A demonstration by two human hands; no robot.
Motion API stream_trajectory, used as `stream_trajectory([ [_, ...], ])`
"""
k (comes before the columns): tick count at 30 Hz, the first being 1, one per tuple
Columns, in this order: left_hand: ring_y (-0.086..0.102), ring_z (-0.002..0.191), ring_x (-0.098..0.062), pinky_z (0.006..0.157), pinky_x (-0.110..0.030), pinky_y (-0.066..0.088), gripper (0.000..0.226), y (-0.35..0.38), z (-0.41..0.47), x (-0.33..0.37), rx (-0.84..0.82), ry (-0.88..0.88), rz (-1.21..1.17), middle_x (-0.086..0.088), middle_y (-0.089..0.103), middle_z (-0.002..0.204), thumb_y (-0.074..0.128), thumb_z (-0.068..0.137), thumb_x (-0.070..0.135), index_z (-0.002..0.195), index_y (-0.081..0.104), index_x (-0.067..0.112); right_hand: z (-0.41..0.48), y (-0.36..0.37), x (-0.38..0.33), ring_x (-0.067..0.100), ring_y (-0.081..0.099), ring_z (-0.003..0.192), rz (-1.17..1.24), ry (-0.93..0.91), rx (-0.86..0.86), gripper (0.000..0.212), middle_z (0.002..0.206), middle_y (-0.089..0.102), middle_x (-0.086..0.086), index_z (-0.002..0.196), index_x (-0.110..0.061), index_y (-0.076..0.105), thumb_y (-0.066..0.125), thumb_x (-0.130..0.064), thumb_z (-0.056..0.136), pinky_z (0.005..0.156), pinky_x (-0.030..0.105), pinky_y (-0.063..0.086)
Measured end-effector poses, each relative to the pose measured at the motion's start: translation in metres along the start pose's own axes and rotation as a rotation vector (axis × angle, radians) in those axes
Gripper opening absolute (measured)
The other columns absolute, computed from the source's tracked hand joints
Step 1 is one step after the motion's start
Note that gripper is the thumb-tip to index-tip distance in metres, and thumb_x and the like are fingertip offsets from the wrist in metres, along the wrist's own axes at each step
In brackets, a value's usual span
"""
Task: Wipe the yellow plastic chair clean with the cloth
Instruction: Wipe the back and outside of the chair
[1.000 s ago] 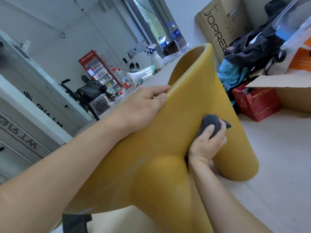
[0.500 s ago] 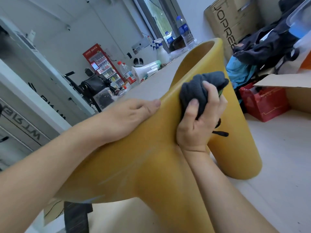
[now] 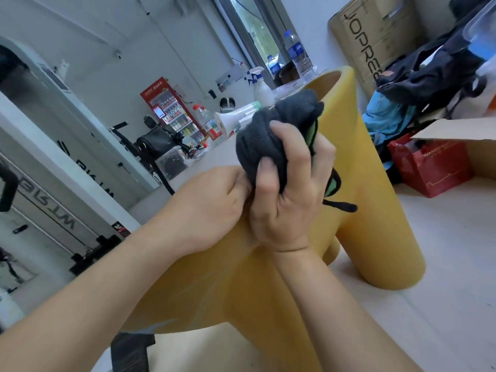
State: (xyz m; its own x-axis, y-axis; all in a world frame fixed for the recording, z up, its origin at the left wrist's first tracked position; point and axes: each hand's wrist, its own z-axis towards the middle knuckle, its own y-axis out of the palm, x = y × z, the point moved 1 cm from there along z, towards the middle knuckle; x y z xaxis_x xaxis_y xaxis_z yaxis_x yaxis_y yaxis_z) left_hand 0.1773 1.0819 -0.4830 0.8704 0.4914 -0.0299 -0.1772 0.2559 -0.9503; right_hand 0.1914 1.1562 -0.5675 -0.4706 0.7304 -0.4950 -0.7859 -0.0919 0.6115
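Chair point(image 3: 375, 210): yellow plastic, smooth, dull sheen, faint pale streaks low on its side. Cloth point(image 3: 268, 140): dark grey, soft, fuzzy, matt. Box point(image 3: 375, 36): brown cardboard, matt. Bag point(image 3: 434, 170): red paper, slightly glossy. Bottle point(image 3: 298, 55): clear plastic.

Legible markings. At one o'clock, a tall brown cardboard box point(image 3: 375, 36) carries large dark capitals running down its side, readable as "JOPRE" before a dark bag cuts them off. At nine o'clock, a white panel point(image 3: 53, 210) bears dark mirrored letters resembling "WT.SIE". At eleven o'clock, a red vending machine point(image 3: 171, 111) has a header strip of pale characters too small to read. At three o'clock, a red paper bag point(image 3: 440, 170) shows faint print, likewise unreadable.
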Motion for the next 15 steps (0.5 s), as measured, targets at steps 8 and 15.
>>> stream_trajectory([
  [8,0.034,0.051,-0.017,0.056,-0.032,0.033,0.043,0.001,0.014,0.028,-0.088,-0.024,-0.028,0.005,0.034,0.054,0.03,0.098,0.043,0.063,0.034,0.018,0.027,-0.029,0.096,-0.001,0.047,0.09,-0.032,0.687,0.077,0.039,0.109,0.045,0.004,0.128,-0.017,0.054,0.042,-0.03,0.094,0.087,0.026,0.043],
  [15,0.064,0.084,-0.028,0.08,-0.045,0.052,0.03,-0.003,0.03,0.027,-0.14,0.009,-0.355,-0.013,0.069,0.084,0.049,0.088,0.03,0.086,0.065,0.004,0.02,-0.013,-0.015,0.025,0.052,0.095,-0.016,0.219,0.065,0.033,0.109,0.052,0.019,0.114,-0.012,0.066,0.051,-0.024,0.087,0.088,0.031,0.042],
])
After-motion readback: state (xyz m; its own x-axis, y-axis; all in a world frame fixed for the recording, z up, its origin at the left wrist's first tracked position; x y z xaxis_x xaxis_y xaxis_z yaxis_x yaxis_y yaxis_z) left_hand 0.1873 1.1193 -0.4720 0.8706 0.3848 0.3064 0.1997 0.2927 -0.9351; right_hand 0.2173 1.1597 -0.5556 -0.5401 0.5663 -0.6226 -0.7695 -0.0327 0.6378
